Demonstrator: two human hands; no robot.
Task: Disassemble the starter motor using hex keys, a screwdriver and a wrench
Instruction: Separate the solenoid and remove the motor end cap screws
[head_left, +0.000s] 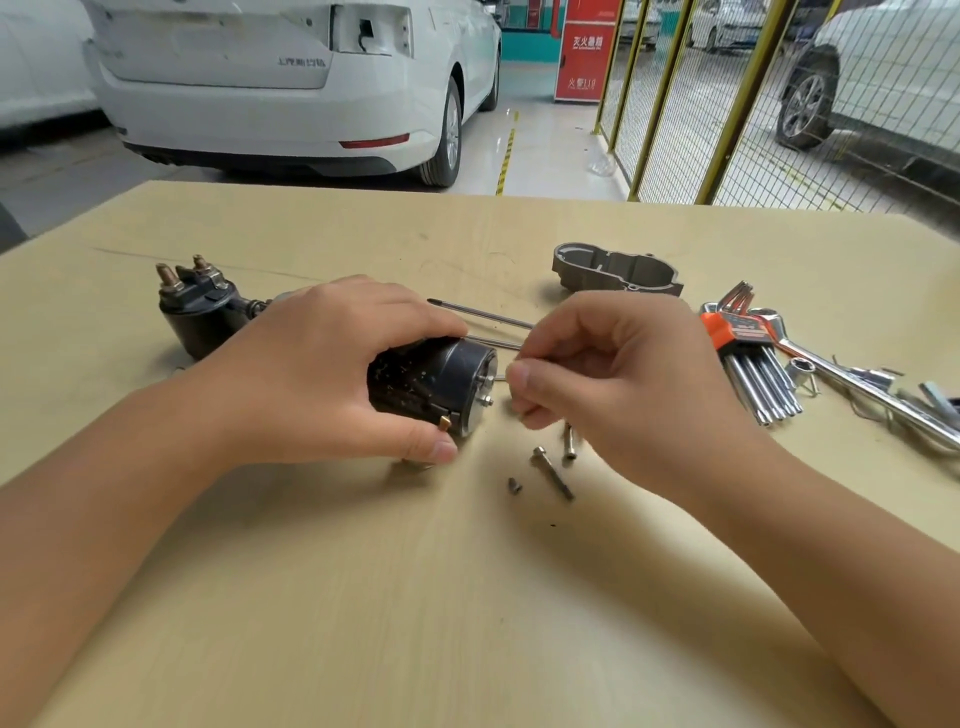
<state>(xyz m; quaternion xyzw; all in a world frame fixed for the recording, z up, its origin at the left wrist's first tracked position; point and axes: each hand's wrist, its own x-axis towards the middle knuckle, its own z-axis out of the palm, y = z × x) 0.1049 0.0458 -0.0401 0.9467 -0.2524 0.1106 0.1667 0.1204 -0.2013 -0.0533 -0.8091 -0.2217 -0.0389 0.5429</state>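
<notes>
The black starter motor body (434, 382) lies on its side at the table's middle, end cap facing right. My left hand (322, 369) grips it from above, thumb under its near edge. My right hand (618, 374) sits just right of the end cap, its fingertips pinching a thin metal rod, likely a long through bolt (498, 344), that reaches into the motor. A second long bolt (480, 313) lies behind. The black solenoid (195, 306) stands at the left. Loose screws (551, 472) lie in front of my right hand.
The grey aluminium housing (618, 271) rests at the back right. A hex key set in an orange holder (748, 353) and a chrome wrench (852, 376) lie at the right edge. A white car and yellow mesh fence stand beyond the table (415, 597).
</notes>
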